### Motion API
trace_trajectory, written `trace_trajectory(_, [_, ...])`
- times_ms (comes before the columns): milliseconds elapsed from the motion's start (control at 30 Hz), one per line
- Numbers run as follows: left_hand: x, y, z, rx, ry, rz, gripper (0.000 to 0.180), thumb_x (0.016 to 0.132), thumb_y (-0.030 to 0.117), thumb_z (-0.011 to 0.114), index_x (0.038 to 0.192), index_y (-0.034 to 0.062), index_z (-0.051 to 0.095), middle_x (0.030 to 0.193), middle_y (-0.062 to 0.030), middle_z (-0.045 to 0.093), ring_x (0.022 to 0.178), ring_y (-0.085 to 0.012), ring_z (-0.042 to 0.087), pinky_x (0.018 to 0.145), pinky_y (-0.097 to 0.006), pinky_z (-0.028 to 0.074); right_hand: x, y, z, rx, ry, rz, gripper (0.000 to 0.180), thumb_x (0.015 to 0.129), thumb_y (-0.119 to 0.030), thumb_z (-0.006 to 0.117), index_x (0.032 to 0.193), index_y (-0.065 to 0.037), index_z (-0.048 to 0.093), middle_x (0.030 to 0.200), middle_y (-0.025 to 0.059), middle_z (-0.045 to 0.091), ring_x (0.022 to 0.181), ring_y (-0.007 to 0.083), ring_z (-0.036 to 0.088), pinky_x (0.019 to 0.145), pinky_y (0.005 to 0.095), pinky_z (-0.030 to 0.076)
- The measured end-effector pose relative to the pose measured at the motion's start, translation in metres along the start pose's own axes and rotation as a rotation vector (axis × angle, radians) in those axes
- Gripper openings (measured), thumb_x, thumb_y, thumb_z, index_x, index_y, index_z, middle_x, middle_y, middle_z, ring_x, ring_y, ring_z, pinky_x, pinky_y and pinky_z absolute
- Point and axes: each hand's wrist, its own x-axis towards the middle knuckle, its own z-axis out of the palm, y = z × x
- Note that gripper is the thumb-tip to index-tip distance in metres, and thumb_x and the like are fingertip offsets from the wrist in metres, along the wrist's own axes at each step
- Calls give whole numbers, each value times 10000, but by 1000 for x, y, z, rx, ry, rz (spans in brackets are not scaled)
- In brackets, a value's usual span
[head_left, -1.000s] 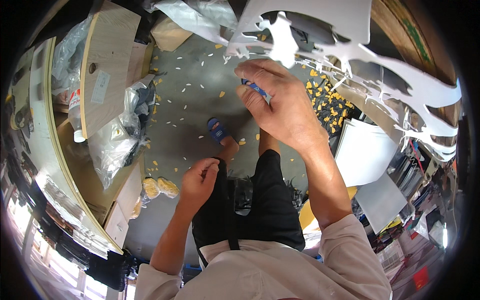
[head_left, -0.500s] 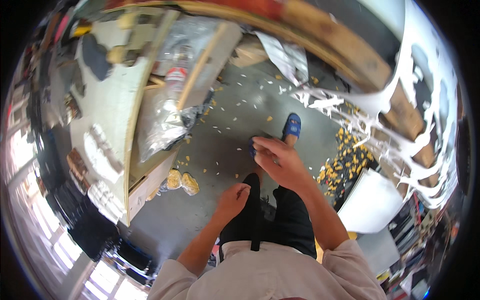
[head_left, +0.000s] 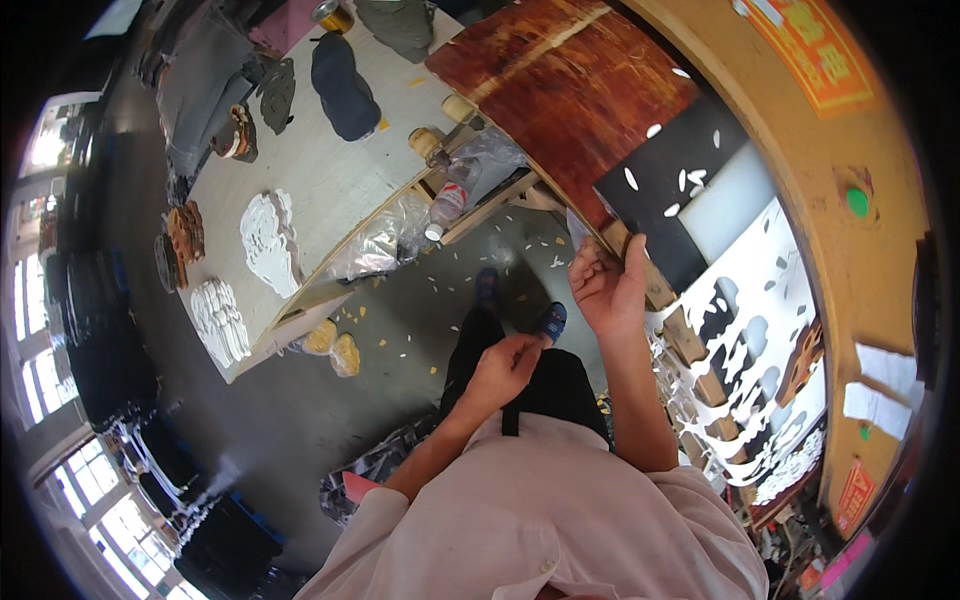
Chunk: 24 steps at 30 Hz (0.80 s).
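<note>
My left hand (head_left: 506, 370) hangs in front of my body with its fingers curled together; whatever it may hold is hidden. Palm up and thumb apart, my right hand (head_left: 610, 285) is held by the edge of the bench at the right, its fingers loosely bent and nothing visible in them. Beside it lies a black board (head_left: 668, 180) strewn with small white oval pieces. A white sheet with many cut-out holes (head_left: 765, 265) rests nearer to me, over wooden bars (head_left: 690, 365). Beyond the hand is a worn reddish-brown board (head_left: 570, 85).
On the pale table (head_left: 340, 180) at the left lie stacks of white cut pieces (head_left: 268, 240) and a dark sole-shaped stack (head_left: 342, 88). A plastic bottle (head_left: 449, 205) stands by clear bags (head_left: 385, 240). Scraps dot the floor (head_left: 400, 330). A yellowish machine frame (head_left: 860, 230) curves along the right.
My view has turned toward the bench at the right and its boards have come into sight. My right hand has turned palm up beside the bench edge. My left hand stays curled near my waist.
</note>
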Motion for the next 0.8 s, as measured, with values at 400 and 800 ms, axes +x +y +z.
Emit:
trace_trajectory(400, [199, 59, -207, -631, 529, 38, 218, 1099, 232, 601, 1178, 58, 706, 851, 9, 662, 682, -65, 592, 597, -237, 465, -7, 8, 12, 51, 296, -19, 914, 828, -918, 537, 1383, -194, 598, 1198, 30, 655, 1042, 214, 627, 826, 351, 539])
trace_trajectory(800, [343, 69, -235, -349, 316, -316, 266, 1085, 233, 585, 972, 22, 701, 718, -17, 618, 602, -96, 555, 541, -274, 436, -28, 21, -1, 229, 261, 11, 781, 761, -918, 588, 1243, -330, 768, 1492, 56, 612, 1307, 364, 562, 1061, 502, 424])
